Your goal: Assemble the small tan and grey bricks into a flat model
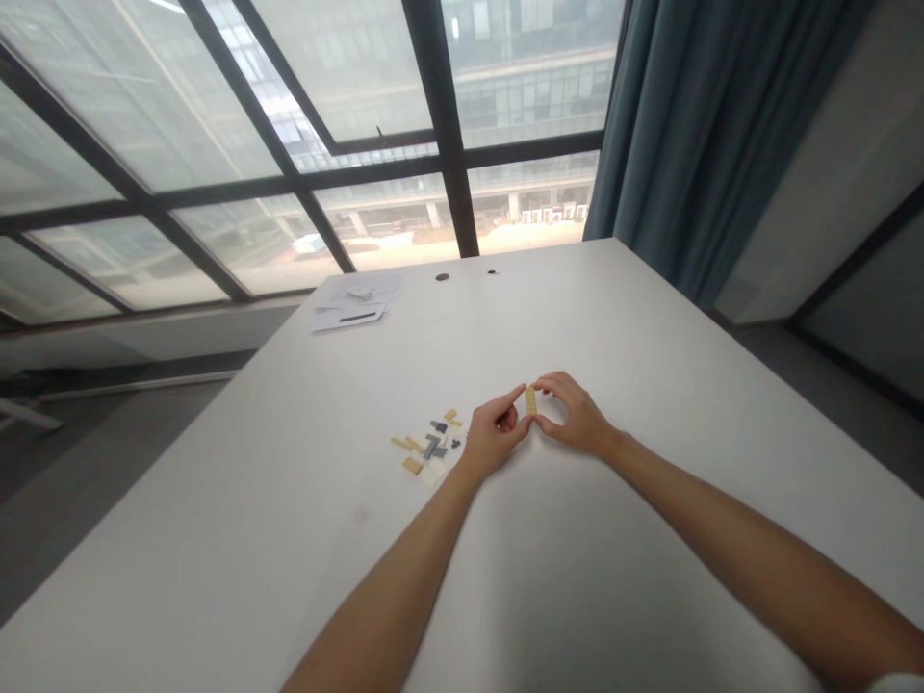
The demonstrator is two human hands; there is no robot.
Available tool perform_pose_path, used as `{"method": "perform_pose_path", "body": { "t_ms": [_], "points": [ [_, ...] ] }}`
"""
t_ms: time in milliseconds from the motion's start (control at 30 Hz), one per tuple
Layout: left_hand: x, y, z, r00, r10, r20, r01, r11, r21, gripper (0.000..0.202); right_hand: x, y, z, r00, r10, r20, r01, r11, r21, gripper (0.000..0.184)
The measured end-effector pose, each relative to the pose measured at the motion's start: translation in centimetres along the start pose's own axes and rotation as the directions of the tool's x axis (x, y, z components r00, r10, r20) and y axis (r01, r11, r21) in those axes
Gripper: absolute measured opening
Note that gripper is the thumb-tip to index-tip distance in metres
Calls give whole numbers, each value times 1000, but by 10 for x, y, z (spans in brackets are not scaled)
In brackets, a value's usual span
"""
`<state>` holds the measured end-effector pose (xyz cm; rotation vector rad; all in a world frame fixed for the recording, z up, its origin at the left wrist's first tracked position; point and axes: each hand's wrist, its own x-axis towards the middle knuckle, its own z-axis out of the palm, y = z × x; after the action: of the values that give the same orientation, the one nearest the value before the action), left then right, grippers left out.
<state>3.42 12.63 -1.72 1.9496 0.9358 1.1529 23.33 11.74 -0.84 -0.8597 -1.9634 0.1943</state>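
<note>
Both my hands meet over the middle of a white table point(650, 318). My right hand point(577, 416) pinches a small tan building brick point(531, 400) between thumb and fingers. My left hand point(493, 435) is curled, with its forefinger and thumb touching the left side of the same tan brick. A small pile of loose tan, grey and cream bricks point(431, 445) lies on the table just left of my left hand.
A sheet of paper with a clear bag point(357, 302) lies at the table's far left edge. Two small dark round spots point(442, 277) sit near the far edge. Large windows run behind the table, with a blue curtain point(693, 135) at the right.
</note>
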Motion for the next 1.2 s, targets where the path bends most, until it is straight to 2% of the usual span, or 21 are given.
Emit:
{"method": "perform_pose_path", "body": {
  "t_ms": [933,1200],
  "points": [
    [1,2,-3,1000,-10,-17,11,998,67,42,-2,9,5,995,95,-20,-94,994,59,33],
    [2,5,-3,1000,19,-15,-18,995,99,35,-1,13,5,992,113,-57,-110,992,58,24]
  ]
}}
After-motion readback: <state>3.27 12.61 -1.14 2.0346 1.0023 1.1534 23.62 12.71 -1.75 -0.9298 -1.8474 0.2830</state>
